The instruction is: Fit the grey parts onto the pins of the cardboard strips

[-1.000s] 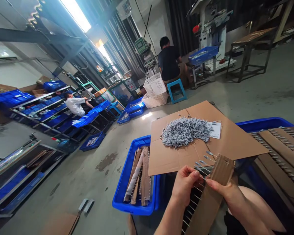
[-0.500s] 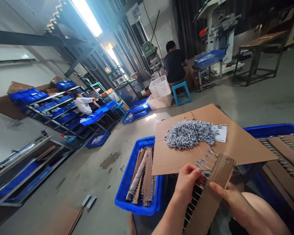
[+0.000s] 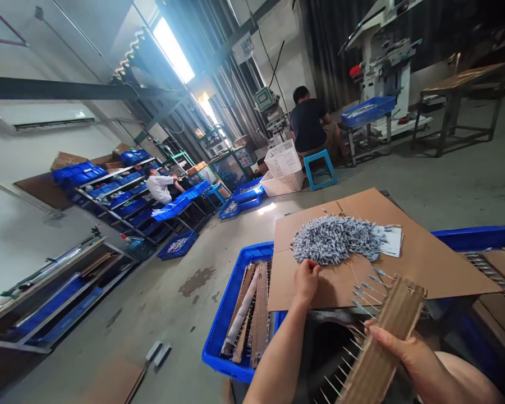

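Observation:
My right hand point(image 3: 404, 350) grips a corrugated cardboard strip point(image 3: 389, 342), tilted, thumb across its face. Thin pale pins stick out along the strip's left edge. Near the top, several pins carry small grey pieces point(image 3: 364, 289); the lower ones are bare. At the near edge of a heap of small grey pieces point(image 3: 336, 238) is my left hand point(image 3: 307, 280), its fingers pinched together. What is between those fingertips is too small to make out. The heap lies on a flat cardboard sheet point(image 3: 429, 264), partly over a white paper point(image 3: 392, 241).
A blue crate point(image 3: 219, 342) with pinned cardboard strips stands left of the sheet; another blue crate point(image 3: 471, 235) with similar strips is at right. Farther off, one person point(image 3: 309, 126) sits on a blue stool point(image 3: 321, 168) and another person point(image 3: 160, 185) works beside racks.
My left hand has gone from the pins on the strip to the near edge of the grey heap. My right hand still holds the strip. The camera view has shifted slightly.

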{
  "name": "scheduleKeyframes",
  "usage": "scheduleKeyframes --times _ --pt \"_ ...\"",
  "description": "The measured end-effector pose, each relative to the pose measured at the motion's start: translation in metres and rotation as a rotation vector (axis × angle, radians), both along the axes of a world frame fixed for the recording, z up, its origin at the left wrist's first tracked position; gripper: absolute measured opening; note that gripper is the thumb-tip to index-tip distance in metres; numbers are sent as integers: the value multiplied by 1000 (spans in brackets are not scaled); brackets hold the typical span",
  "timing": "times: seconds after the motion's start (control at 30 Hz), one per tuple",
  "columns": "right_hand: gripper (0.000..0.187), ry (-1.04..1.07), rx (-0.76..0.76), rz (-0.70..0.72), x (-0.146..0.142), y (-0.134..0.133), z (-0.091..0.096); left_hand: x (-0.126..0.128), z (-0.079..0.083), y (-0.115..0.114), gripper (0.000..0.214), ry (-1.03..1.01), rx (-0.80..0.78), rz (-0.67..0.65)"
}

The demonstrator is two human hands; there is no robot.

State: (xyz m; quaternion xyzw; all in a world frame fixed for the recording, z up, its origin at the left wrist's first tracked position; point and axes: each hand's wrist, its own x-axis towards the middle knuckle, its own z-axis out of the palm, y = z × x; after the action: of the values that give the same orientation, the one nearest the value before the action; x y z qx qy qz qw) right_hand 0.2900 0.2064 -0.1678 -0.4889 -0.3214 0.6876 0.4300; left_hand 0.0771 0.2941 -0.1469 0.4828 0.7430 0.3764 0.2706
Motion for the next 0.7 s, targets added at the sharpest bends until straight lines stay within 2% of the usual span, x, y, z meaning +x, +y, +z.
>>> scheduleKeyframes --times 0.07,0.17,0.23,0.3,0.43,0.5,0.57,0.63,0.7 --pt "23 23 -17 30 1 2 -2 -2 0 10 7 72 -6 12" --pt "25 18 -38 72 1 5 -2 -1 -3 16 9 161 -22 23" --pt "28 -10 -40 89 2 5 3 1 -5 16 11 191 -24 18" --pt "32 -27 -43 112 4 3 17 2 -7 14 10 194 -13 0" --pt "34 -37 -73 154 13 -1 52 7 -11 -7 4 131 6 -54" --pt "28 -37 -77 253 15 -1 58 11 -10 -28 4 27 13 -86" --pt "28 -58 -94 256 14 0 49 16 -5 -56 13 -207 37 -126" --pt "29 -61 -74 238 10 2 29 21 3 -83 23 -491 50 -151" --pt "28 -38 -30 194 5 2 9 26 12 -104 28 -668 24 -142"
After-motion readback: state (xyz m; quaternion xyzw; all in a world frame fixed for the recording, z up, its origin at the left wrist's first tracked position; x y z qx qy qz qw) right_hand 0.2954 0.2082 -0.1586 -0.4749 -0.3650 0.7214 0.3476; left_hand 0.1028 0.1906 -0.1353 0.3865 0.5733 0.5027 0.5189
